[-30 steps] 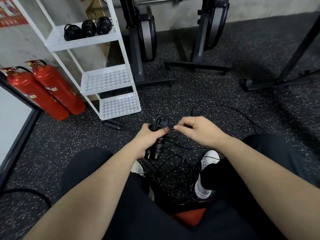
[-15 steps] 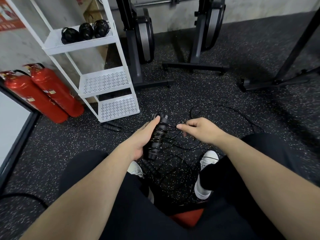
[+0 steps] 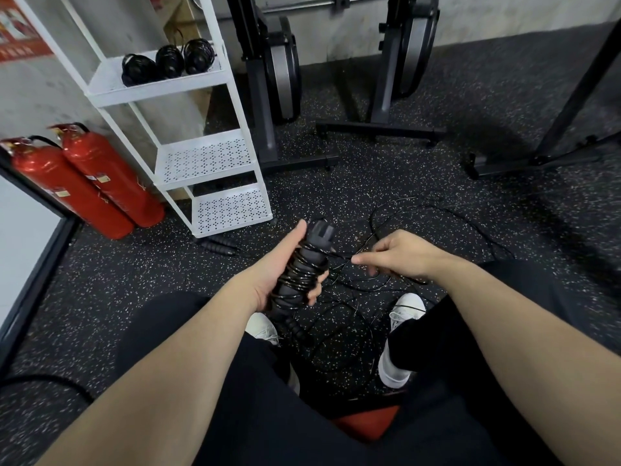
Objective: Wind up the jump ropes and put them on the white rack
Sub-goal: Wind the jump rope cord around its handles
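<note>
My left hand (image 3: 275,274) grips the black handles of a jump rope (image 3: 307,264), held upright, with thin black cord wound round them. My right hand (image 3: 400,255) pinches the loose cord (image 3: 342,258) just right of the handles. The rest of that cord (image 3: 437,210) lies in loops on the floor ahead and between my feet. Another pair of black handles (image 3: 220,245) lies on the floor by the foot of the white rack (image 3: 208,163). Three wound-up ropes (image 3: 166,63) sit on the rack's top shelf.
Two red fire extinguishers (image 3: 87,183) lean against the wall left of the rack. Black gym machine frames (image 3: 383,129) stand behind on the speckled rubber floor, another frame (image 3: 537,156) at right. My white shoes (image 3: 401,331) and dark trousers fill the foreground.
My left hand has turned the handles upright with more cord wound on them. My right hand has moved a little to the right along the cord.
</note>
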A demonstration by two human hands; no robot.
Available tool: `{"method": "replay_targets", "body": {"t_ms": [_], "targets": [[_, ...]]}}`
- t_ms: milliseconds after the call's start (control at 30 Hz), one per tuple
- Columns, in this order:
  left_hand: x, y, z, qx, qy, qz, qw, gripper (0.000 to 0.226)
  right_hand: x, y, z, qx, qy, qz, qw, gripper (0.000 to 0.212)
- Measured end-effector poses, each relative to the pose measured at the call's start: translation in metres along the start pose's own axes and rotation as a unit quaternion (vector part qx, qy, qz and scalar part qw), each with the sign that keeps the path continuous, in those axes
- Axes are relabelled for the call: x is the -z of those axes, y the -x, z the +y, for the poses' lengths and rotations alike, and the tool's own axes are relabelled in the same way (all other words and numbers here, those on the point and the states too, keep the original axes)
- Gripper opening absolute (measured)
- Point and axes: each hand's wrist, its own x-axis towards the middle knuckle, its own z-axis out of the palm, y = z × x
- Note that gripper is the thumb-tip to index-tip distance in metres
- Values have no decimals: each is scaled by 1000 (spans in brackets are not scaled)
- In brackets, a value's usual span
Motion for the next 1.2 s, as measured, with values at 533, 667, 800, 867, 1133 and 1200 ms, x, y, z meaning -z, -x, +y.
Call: {"method": "replay_targets", "body": {"t_ms": [533, 667, 800, 867, 1133, 1200], "targets": [[-22, -12, -4, 51, -497, 48, 865, 101, -6, -6, -1, -12, -73, 24, 997, 28], [-29, -13, -6, 41, -603, 65, 794, 103, -13, -10, -1, -13, -67, 41, 997, 19], [-26, -21, -13, 56, -642, 93, 759, 99, -23, -12, -7, 27, -11, 57, 998, 13], [-23, -26, -18, 60, -633, 106, 765, 97, -30, -11, -11, 53, 23, 62, 996, 8], [-10, -28, -23, 30, -362, 184, 913, 73, -36, -3, -24, 213, 215, 56, 951, 26], [-8, -27, -23, 40, -312, 201, 928, 83, -36, -3, -24, 249, 235, 68, 937, 27]]}}
